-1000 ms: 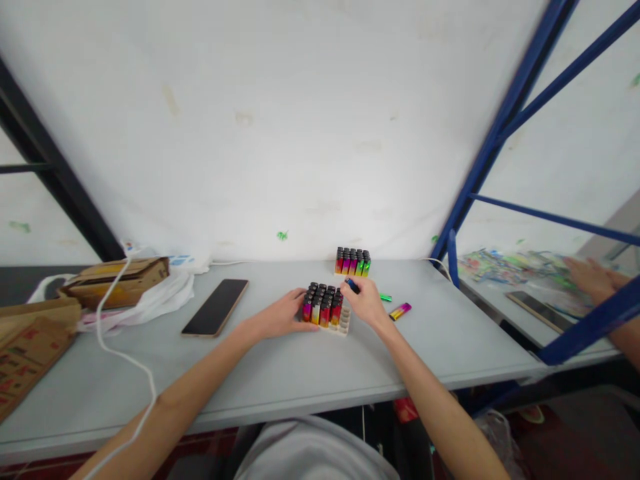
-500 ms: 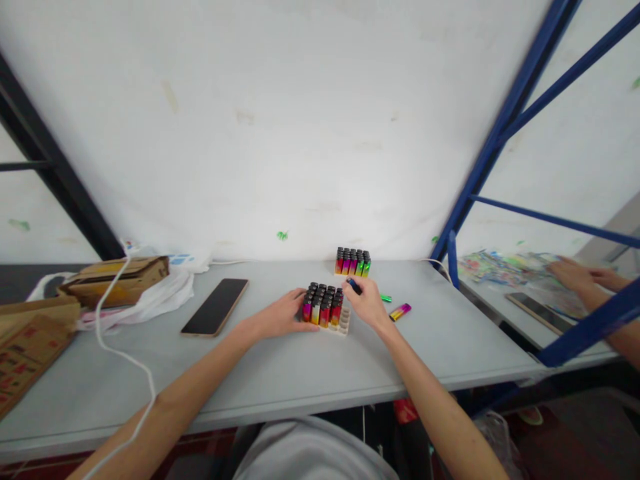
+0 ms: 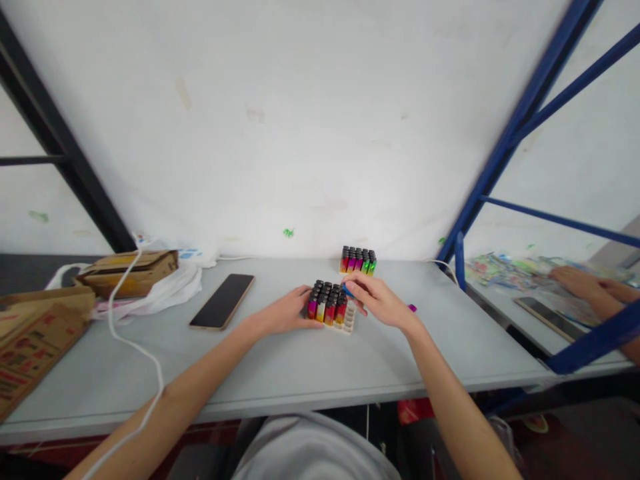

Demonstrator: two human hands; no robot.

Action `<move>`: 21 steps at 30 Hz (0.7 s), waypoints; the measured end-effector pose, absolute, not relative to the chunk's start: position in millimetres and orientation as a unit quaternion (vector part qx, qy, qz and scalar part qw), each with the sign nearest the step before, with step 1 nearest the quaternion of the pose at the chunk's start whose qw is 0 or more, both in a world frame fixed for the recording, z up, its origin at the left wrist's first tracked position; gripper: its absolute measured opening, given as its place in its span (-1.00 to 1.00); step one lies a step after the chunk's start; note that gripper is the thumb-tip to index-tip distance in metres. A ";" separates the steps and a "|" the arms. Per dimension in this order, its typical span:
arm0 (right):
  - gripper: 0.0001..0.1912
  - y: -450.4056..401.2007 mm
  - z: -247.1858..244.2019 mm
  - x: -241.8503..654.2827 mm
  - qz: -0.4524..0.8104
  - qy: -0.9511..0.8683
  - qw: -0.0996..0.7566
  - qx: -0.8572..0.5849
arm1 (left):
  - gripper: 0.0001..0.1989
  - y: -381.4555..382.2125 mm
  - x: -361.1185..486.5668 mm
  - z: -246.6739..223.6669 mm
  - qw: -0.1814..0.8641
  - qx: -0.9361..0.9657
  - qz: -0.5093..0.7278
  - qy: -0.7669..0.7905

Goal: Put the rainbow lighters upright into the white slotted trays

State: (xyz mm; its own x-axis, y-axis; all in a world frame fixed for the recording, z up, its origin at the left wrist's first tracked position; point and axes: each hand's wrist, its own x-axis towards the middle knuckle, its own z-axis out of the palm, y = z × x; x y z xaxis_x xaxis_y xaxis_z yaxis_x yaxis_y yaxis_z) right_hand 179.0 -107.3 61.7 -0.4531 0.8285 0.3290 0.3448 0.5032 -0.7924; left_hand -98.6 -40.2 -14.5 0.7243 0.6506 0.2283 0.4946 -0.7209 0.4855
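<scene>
A white tray with round holes stands on the table, several upright lighters with black tops and shiny red, yellow and purple bodies filling most of it. My left hand grips the tray's left side, thumb along the near edge and fingers behind. At the tray's back right, my right hand pinches a blue lighter between thumb and fingertips; most of that lighter is hidden. Holes show along the tray's right side. A purple-ended lighter lies to the right, partly covered by my right hand.
A second block of lighters stands near the wall. On the left are a phone, cardboard boxes and a white cable. Blue frame bars rise at the right, where another person's hands show beyond.
My right hand has brought the blue lighter down to the tray's right part, turning flatter. My left hand stays on the tray. The view has shifted slightly.
</scene>
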 end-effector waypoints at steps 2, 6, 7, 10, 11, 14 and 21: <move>-0.56 -111.4 66.6 179.4 0.324 -0.798 0.348 -0.370 | -0.22 -39.7 -98.8 -15.8 0.204 0.905 0.196 0.318; -0.57 -111.9 68.5 178.1 0.330 -0.816 0.329 -0.343 | -0.23 -40.5 -98.6 -15.6 0.207 0.903 0.198 0.319; -0.57 -111.0 67.9 178.4 0.331 -0.819 0.325 -0.338 | -0.22 -41.0 -98.5 -15.1 0.206 0.904 0.198 0.320; -0.63 -109.0 65.6 180.8 0.337 -0.823 0.316 -0.331 | -0.23 -42.4 -97.9 -13.2 0.202 0.905 0.189 0.324; -0.65 -108.8 65.2 181.7 0.338 -0.823 0.314 -0.333 | -0.23 -42.7 -97.8 -12.6 0.202 0.905 0.184 0.326; -0.74 -109.9 65.6 183.3 0.315 -0.824 0.309 -0.355 | -0.24 -43.2 -97.5 -11.4 0.201 0.907 0.178 0.324; -0.89 -114.5 66.7 181.1 0.228 -0.853 0.291 -0.368 | -0.26 -42.1 -97.6 -12.2 0.206 0.906 0.188 0.318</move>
State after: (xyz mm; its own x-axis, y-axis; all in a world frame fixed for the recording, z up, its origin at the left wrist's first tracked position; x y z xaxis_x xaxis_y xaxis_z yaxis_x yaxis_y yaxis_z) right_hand 181.1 -114.5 66.7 -0.5602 0.7602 0.3291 0.4941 0.6255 -0.6039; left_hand -97.6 -42.1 -12.2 0.7268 0.6541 0.2096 0.4992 -0.7126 0.4930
